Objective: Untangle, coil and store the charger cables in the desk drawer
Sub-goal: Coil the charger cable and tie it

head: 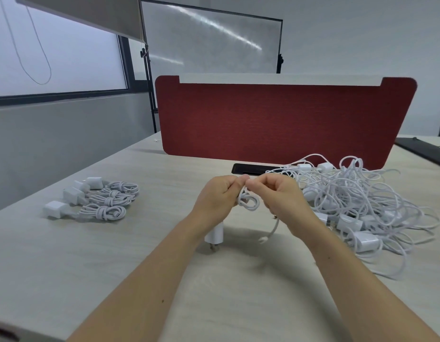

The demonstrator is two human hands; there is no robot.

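Above the counter (115,255), left hand (215,196) and right hand (278,193) both pinch the half-wound cable coil (248,202), whose dangling plug (214,235) could tug it loose near the tangled pile (362,208)

The white coiled charger cable (248,202) is showing plain white; the white boxy plug adapter (214,234) hanging under it is showing the same white, its prongs glinting metallic; the tangled heap of white cables (357,198) and the row of white knotted cable bundles (102,198) are matching it; the pale beige wood-grain desk top (115,255) is carrying faint grey streaks; the dark red woven fabric divider panel (283,119) is showing a fine horizontal weave, a white strip (278,79) topping it; the black oblong desk slot (251,168) is standing dark against the beige.
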